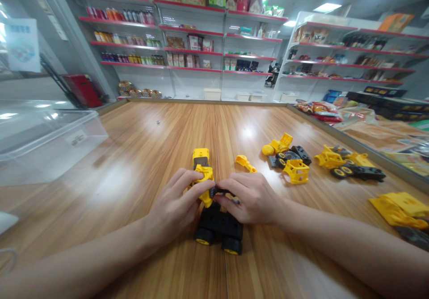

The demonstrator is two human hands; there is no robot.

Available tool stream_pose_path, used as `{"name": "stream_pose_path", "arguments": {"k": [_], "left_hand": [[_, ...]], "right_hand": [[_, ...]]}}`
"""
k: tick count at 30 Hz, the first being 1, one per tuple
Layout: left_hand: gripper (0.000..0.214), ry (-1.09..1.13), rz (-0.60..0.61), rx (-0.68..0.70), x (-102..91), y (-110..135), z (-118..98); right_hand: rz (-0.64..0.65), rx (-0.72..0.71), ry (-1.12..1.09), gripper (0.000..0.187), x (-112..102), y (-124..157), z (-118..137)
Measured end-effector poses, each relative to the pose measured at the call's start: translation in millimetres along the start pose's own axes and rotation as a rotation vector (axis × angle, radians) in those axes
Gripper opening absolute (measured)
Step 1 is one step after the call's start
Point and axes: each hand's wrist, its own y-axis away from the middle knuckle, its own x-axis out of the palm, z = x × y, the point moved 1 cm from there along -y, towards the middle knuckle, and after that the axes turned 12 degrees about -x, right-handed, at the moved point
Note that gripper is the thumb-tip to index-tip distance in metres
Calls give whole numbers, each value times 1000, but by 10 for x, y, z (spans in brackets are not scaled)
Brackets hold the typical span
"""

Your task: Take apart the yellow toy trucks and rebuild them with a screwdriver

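My left hand is closed around a yellow toy truck part, tilted above the table. From the right, my right hand pinches a small dark piece that meets the yellow part's side; my fingers hide much of both. Just below them stands a black toy chassis with yellow-hubbed wheels. Beyond my left hand sits a yellow toy cab with a grey-black section. A small yellow arm-like piece lies past my right hand.
Toy vehicle parts lie to the right: a yellow frame, a black wheeled base and a yellow body piece. A clear plastic bin stands at left. A raised rim edges the wooden table; stocked shelves stand behind.
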Motion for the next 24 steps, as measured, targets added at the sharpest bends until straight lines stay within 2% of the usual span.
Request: {"name": "stream_pose_path", "arguments": {"k": [5,10,17,21,24], "left_hand": [[46,-15,1,-7,13,23,18],[46,-8,-13,0,20,33,28],[46,-9,-8,1,6,4,3],[45,-13,-10,2,9,11,13],[45,-13,-12,-1,18,24,26]], "right_hand": [[-5,-12,-3,7,3,2,11],[14,-32,29,14,-5,-8,12],[10,-9,-20,8,-19,-14,14],[62,-33,36,16,-16,-22,26],[84,0,19,13,-21,-26,27]]}}
